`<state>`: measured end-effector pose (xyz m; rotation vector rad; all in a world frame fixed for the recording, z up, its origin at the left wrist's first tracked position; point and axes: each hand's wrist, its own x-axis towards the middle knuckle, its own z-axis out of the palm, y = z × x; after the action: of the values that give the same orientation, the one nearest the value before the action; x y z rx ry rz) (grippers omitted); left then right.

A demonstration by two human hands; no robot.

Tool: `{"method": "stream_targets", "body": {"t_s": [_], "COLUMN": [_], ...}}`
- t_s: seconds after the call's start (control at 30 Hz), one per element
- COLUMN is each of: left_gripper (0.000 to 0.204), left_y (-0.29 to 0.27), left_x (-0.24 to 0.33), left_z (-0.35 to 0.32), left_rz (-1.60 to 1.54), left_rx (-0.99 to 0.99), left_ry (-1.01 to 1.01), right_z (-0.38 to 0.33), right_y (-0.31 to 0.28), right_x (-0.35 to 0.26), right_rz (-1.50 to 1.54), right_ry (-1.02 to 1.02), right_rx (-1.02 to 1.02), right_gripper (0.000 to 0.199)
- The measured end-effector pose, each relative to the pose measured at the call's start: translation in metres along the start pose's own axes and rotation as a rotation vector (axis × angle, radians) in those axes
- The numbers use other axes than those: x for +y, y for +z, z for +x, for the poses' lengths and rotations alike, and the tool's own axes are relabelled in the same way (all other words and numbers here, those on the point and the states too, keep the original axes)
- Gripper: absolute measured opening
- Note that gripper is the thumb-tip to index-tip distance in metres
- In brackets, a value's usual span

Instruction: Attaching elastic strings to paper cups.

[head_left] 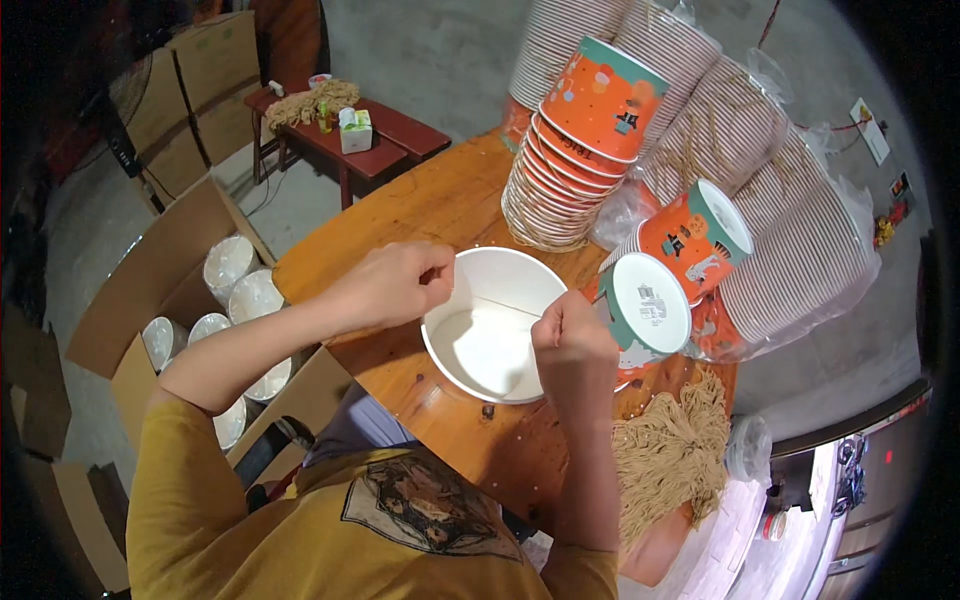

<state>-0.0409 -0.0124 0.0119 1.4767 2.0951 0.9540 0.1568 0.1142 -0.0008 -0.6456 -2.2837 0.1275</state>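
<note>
A white paper bucket (488, 365) stands upright on the wooden table in front of me, its mouth facing up. My left hand (405, 284) is closed in a fist at the bucket's left rim. Over the right rim, my right hand (575, 338) is closed too, with its thumb pressed on the curled fingers. A thin cord (508, 307) seems to run taut between both fists across the bucket's mouth; its ends are hidden in my fingers. Just right of my right hand is an upturned green and orange bucket (650, 305).
Nested orange buckets (585, 140) with cords and plastic-wrapped stacks (800, 250) crowd the table's (440, 195) far right. A bundle of tan cords (675, 450) lies at the right edge. White buckets fill a cardboard box (140, 270) at left. Behind stands a red bench (400, 130).
</note>
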Motion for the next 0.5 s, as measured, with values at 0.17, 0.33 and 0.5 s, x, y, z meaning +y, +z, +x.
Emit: {"method": "stream_targets", "body": {"t_s": [0.17, 0.33, 0.5], "left_gripper": [0.02, 0.017, 0.013], "left_y": [0.0, -0.003, -0.006], "left_x": [-0.001, 0.007, 0.001], "left_z": [0.005, 0.001, 0.012], "left_rz": [0.004, 0.137, 0.251], "left_rx": [0.02, 0.021, 0.015], "left_ry": [0.064, 0.093, 0.115], "right_z": [-0.001, -0.003, -0.006], "right_y": [0.002, 0.0, -0.003], "right_x": [0.0, -0.003, -0.009], "right_rz": [-0.055, -0.177, -0.034], "right_ry": [-0.061, -0.033, 0.001], "right_rx": [0.02, 0.016, -0.089], "right_gripper": [0.008, 0.007, 0.01]}}
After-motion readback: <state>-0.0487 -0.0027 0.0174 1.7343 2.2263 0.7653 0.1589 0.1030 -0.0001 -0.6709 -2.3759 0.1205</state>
